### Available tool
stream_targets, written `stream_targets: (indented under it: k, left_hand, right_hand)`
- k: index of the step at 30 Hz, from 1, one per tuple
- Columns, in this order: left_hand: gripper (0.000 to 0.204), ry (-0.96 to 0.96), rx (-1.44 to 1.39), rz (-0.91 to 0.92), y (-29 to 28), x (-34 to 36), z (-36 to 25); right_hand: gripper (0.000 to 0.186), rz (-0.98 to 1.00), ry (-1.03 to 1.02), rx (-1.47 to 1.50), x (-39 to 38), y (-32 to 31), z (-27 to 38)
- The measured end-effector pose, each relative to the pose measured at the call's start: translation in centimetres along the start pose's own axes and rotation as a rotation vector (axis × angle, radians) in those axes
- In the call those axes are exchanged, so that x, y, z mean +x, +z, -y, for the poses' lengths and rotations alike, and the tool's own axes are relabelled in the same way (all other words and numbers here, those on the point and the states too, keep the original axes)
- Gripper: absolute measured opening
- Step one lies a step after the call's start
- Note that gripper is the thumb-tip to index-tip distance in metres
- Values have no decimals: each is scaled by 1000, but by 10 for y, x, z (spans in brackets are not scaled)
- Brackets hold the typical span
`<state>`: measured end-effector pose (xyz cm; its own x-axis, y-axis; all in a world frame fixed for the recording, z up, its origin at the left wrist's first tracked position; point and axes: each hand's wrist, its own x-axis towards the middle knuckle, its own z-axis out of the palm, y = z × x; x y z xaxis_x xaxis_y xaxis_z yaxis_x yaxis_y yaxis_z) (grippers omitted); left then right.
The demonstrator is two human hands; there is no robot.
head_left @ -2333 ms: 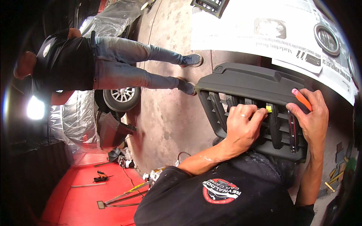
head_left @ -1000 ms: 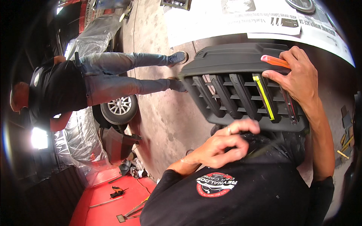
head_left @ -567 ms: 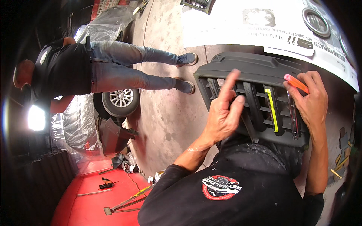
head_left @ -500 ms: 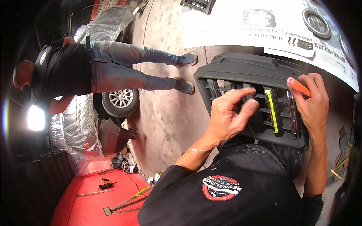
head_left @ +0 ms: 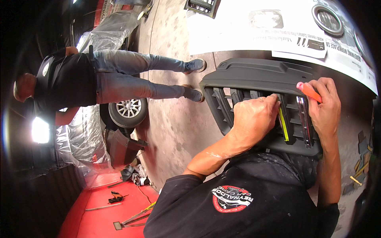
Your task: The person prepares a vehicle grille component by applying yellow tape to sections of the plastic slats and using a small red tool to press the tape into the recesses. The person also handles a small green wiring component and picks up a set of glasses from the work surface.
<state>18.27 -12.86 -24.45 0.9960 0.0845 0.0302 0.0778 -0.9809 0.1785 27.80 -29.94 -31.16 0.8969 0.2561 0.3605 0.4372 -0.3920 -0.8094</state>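
Grille, wide and slatted in dark grey moulded plastic [head_left: 258,73], sits right of centre in the frame, its solid band toward the upper edge and its open slats below that. Bare left hand [head_left: 255,119] reaches in from the lower middle and lies over the grille's central slats, its fingertips at the upper end of a narrow, bright yellow strip [head_left: 284,126]. The fingers are bunched narrowly there, but I cannot tell whether they pinch the strip or only press on it. The strip's visible part runs down along one slat, right of the hand. Bare right hand [head_left: 326,104], at the right of the frame, holds a flat orange stick with a pinkish end [head_left: 310,93] between thumb and fingers, over the grille's right end. Just left of that hand, a glossy dark slat [head_left: 304,121] catches the light. White printed newspaper sheets [head_left: 222,33] fill the upper right, bearing a round grey ring [head_left: 328,20]. At the upper left, a person in a black shirt and blue jeans [head_left: 123,63] stands on bare, stained concrete floor [head_left: 170,131].
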Motion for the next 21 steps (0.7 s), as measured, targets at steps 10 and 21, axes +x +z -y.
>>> stream_targets:
  k: [10,21]
  left_hand:
    - [13,104,62,3,4,7,0]
    - [14,6,-183,87,-8,8,10]
  right_hand:
    - [42,255,27,142,25,-17,-5]
    - [60,331,125,132,21,-21,-8]
